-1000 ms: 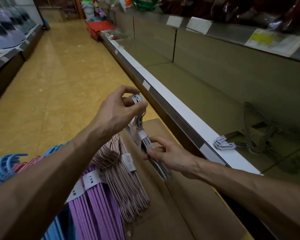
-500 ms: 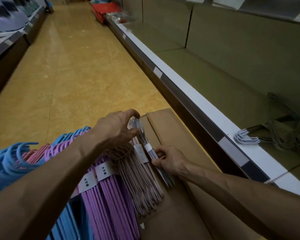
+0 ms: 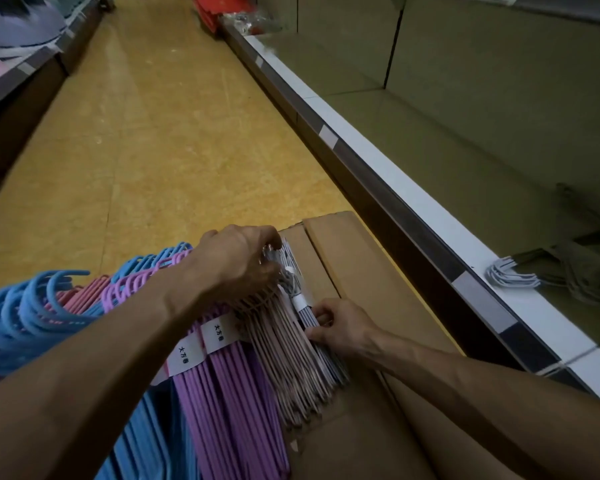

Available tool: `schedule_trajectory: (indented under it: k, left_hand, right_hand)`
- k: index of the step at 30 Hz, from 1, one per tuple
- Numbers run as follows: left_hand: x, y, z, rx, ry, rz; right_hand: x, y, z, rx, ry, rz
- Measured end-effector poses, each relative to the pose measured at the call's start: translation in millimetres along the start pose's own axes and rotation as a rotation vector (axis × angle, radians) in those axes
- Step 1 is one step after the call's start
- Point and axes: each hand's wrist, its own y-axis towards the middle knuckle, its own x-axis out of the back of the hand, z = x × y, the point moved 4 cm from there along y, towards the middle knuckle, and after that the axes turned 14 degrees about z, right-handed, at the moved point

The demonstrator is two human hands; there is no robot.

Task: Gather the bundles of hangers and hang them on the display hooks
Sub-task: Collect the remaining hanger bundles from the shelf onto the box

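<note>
Grey-white wire hanger bundle (image 3: 303, 299) lying on brown cardboard box (image 3: 357, 271); left hand (image 3: 238, 261) clasping its hooks, right hand (image 3: 340, 329) pinching its bars.

Grey-white hanger bundle (image 3: 303, 306): lifted clear a second ago, now laid on the cardboard box (image 3: 361, 271) against the pale pink bundle (image 3: 284, 348) | left hand (image 3: 238, 261): lowered with it, closed over the hook end | right hand (image 3: 340, 329): lowered, pressing the bundle's side | view: tilted further down.
</note>
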Motion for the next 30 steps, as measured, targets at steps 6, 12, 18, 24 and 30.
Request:
schedule_trajectory:
  k: [6,12,18,24,30]
  left_hand:
    - [11.5,-1.2,-6.1,-0.069,-0.240,-0.159]
    - [24.8,-7.6,-23.4,-0.196,-0.329,-0.317]
    - [30.5,-11.4,-61.9,-0.320,-0.377,-0.373]
    - [35.7,-3.2,-110.2,-0.395,-0.564,-0.383]
    - [27.4,18.0,-157.7,-0.476,-0.643,-0.332]
  right_hand:
    - [7.4,-1.5,3.6,-0.031,-0.055,0.012]
    - [28.2,-26.2,3.3,0.030,-0.131,-0.041]
    - [47.5,-76.1,0.7,0.134,-0.299,-0.023]
    - [96.0,-124.1,-13.2,0.189,-0.351,-0.136]
    - [168.5,-172.6,-53.7,0.117,-0.151,-0.437]
